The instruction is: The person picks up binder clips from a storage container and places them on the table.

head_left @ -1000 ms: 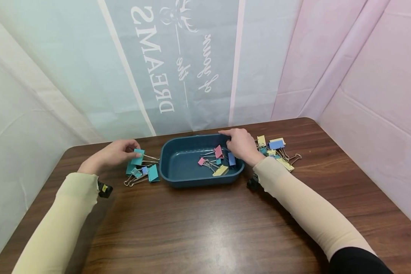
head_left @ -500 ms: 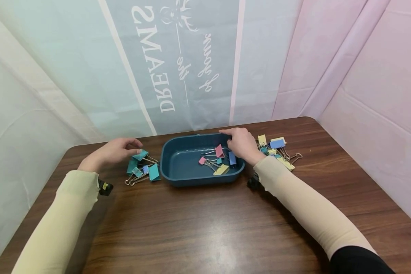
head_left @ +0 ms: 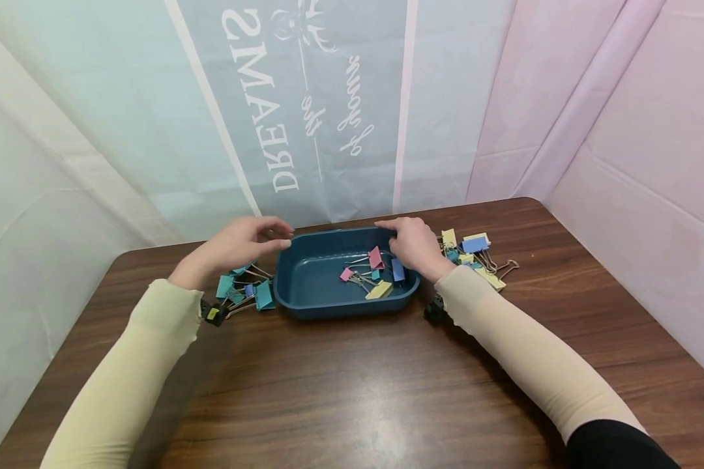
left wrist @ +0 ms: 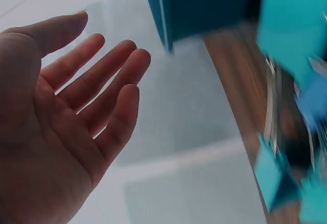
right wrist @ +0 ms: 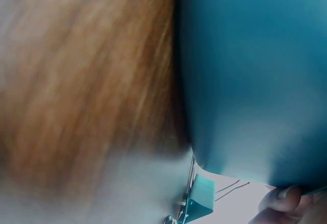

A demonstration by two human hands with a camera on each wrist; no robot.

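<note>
A dark teal tray [head_left: 328, 309] stands at the table's far side with several binder clips inside, among them a pink binder clip [head_left: 375, 258], a blue binder clip [head_left: 397, 270] and a yellow binder clip [head_left: 379, 290]. My left hand [head_left: 243, 244] hovers by the tray's back left corner. In the left wrist view its palm is bare and the fingers are loosely bent, holding nothing. With its index finger along the back rim, my right hand [head_left: 415, 247] grips the tray's back right corner. Part of that hand shows under the tray wall [right wrist: 255, 81] in the right wrist view.
Left of the tray lies a pile of mostly teal binder clips [head_left: 264, 296], partly hidden by my left wrist. To its right, yellow, blue and teal binder clips [head_left: 475, 245] are heaped. A printed cloth [head_left: 340, 130] hangs behind the wooden table [head_left: 328, 391].
My left hand let go of a teal binder clip, which dropped onto the left pile. The hand then rose and moved right toward the tray. My right hand stayed on the corner.
</note>
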